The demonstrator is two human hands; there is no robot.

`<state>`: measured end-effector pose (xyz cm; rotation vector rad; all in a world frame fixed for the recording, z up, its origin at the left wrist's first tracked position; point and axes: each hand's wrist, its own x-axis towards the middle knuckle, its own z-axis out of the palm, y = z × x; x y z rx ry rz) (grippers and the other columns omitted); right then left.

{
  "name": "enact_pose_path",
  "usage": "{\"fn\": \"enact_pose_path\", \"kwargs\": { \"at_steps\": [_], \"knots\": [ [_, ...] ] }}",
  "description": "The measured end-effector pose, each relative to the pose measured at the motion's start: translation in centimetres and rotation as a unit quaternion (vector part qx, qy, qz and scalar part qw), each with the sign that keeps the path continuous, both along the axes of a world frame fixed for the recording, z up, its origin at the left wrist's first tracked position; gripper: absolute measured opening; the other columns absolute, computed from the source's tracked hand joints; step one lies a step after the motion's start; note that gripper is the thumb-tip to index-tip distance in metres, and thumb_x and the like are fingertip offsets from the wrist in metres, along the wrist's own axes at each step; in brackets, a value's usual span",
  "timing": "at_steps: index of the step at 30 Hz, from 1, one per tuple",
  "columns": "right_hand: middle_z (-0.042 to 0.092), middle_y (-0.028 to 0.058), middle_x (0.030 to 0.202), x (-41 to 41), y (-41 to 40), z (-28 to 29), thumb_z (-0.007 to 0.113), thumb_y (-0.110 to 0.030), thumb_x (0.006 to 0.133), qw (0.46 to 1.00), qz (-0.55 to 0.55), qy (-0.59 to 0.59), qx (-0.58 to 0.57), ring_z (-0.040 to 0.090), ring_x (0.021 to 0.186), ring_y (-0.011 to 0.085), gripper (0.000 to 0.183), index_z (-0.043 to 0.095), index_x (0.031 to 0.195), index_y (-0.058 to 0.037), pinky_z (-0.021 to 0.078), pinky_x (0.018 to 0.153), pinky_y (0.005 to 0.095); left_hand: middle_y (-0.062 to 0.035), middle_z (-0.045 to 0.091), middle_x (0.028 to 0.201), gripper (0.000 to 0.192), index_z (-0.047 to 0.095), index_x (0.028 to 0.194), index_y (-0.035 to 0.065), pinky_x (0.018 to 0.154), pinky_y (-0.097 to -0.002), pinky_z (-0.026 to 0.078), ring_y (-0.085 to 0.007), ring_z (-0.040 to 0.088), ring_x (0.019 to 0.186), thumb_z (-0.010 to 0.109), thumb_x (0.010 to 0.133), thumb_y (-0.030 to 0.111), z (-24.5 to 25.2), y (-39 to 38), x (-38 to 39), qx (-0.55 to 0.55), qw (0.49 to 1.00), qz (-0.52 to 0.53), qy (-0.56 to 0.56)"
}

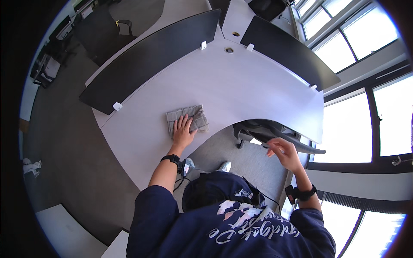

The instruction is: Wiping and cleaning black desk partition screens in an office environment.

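A folded grey checked cloth (pixel 199 122) lies flat on the pale desk top (pixel 232 87), left of the middle. My left hand (pixel 183 130) rests palm down on it, fingers spread, and pins it to the surface without gripping it. Over the floor, right of the desk's curved front edge, my right hand (pixel 283 153) hangs in the air beside the dark chair (pixel 297 142), fingers loosely bent and nothing seen in them. Whether its fingertips touch the chair I cannot tell. Both wrists wear black straps with small devices.
Two dark divider panels (pixel 155 58) (pixel 287 51) on white clamps line the desk's back edge. A round cable hole (pixel 228 50) sits near the back corner. Windows (pixel 351 125) stand to the right. Black cables hang beside my body. Another office chair (pixel 106 35) is beyond the left divider.
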<state>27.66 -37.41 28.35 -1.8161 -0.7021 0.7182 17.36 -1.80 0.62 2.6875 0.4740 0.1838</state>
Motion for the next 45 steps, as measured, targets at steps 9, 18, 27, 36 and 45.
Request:
{"fn": "enact_pose_path", "kwargs": {
  "at_steps": [9,18,27,36,45],
  "knots": [
    [0.066,0.0079,0.08,-1.9,-10.4,-6.7,0.051,-0.017,0.099,0.975,-0.216,0.052,0.023,0.064,0.072,0.0132,0.022,0.06,0.104,0.0029,0.0508,0.068,0.0255,-0.0168,0.054,0.131,0.054,0.05,0.132,0.0061,0.111,-0.0456,0.025,-0.0331,0.046,0.126,0.058,0.089,0.036,2.5,1.5,1.0,-0.145,0.986,-0.016,-0.085],
    [0.066,0.0081,0.083,-2.9,-10.0,-7.0,0.051,-0.017,0.099,0.975,-0.217,0.05,0.01,0.065,0.076,0.0146,0.022,0.059,0.107,0.0022,0.0527,0.072,0.0273,-0.0097,0.033,0.148,0.1,0.03,0.142,0.0099,0.111,-0.0627,0.005,-0.028,0.021,0.141,0.073,0.066,0.058,3.1,-5.5,2.3,0.067,0.994,0.06,0.062],
    [0.067,0.0095,0.083,-3.7,-8.7,-5.7,0.053,-0.013,0.097,0.989,-0.14,-0.022,-0.048,0.067,0.08,0.0171,0.019,0.059,0.107,0.0012,0.0532,0.074,0.0292,-0.0075,0.062,0.117,0.05,0.055,0.124,0.0128,0.096,-0.0488,0.04,-0.0313,0.057,0.109,0.071,0.079,0.027,1.1,3.1,2.9,-0.298,0.93,0.21,-0.037],
    [0.058,0.0176,0.125,-0.5,-2.0,-3.7,0.064,-0.026,0.091,0.992,-0.026,-0.123,-0.004,0.056,0.115,0.0261,0.054,0.044,0.134,-0.0011,0.042,0.099,0.0375,-0.012,0.047,0.139,0.067,0.037,0.142,0.0086,0.105,-0.0458,0.039,-0.0287,0.047,0.126,0.035,0.096,0.057,19.6,-5.0,-0.5,-0.88,0.426,-0.017,-0.21],
    [0.065,0.0191,0.073,-0.3,7.5,2.1,0.059,-0.029,0.092,0.991,0.012,-0.103,-0.087,0.065,0.072,0.0303,0.037,0.055,0.103,0.0059,0.0502,0.067,0.039,-0.0133,0.035,0.149,0.099,0.025,0.148,0.0087,0.112,-0.0457,0.03,-0.0298,0.037,0.135,0.023,0.081,0.082,19.6,-11.4,-0.5,-0.879,0.458,-0.085,-0.1]
  ]
}}
